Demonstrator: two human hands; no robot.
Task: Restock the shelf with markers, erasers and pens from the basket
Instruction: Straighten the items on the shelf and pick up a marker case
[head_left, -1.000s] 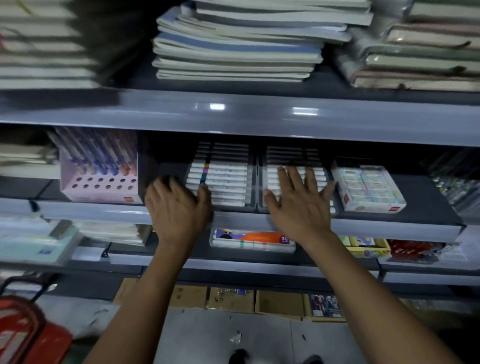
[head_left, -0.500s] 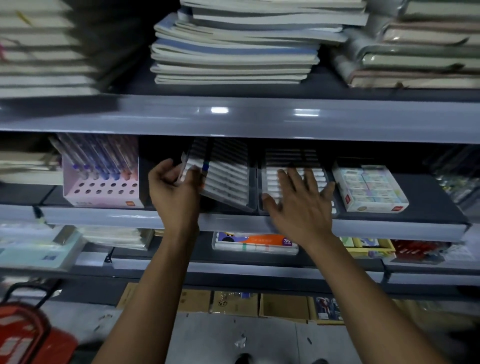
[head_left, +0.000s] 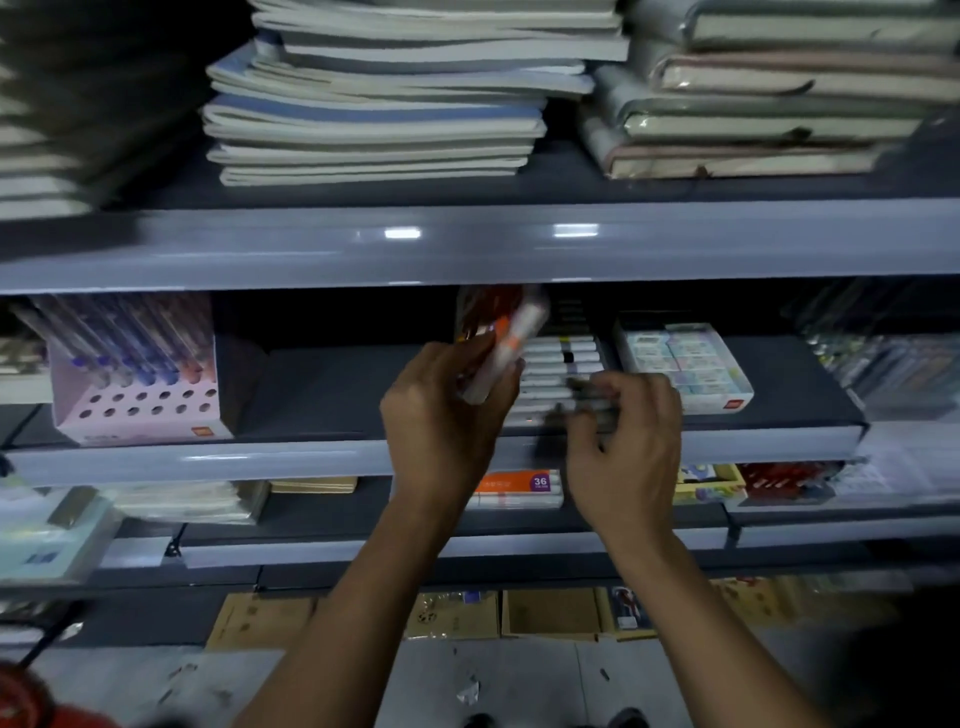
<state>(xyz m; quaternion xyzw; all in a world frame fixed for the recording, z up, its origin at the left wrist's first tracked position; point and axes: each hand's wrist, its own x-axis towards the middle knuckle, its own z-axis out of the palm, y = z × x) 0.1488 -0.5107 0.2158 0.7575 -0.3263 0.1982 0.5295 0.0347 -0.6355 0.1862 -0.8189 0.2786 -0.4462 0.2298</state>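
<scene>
The left hand (head_left: 441, 415) is now holding a marker pack (head_left: 501, 345) tipped up, lifted off the shelf (head_left: 311, 457). The right hand (head_left: 623, 447), flat before, is now curling its fingers around the other marker pack (head_left: 563, 374).

Your left hand (head_left: 441, 415) is gripping a marker pack (head_left: 498, 345) tilted upright over the shelf (head_left: 311, 457), while your right hand (head_left: 623, 447) is curling on the marker tray (head_left: 561, 364) beside the eraser box (head_left: 685, 364).

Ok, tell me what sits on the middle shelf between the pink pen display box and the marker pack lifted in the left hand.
Nothing: in the head view, the dark shelf is bare between the pink pen display box and the lifted marker pack.
</scene>
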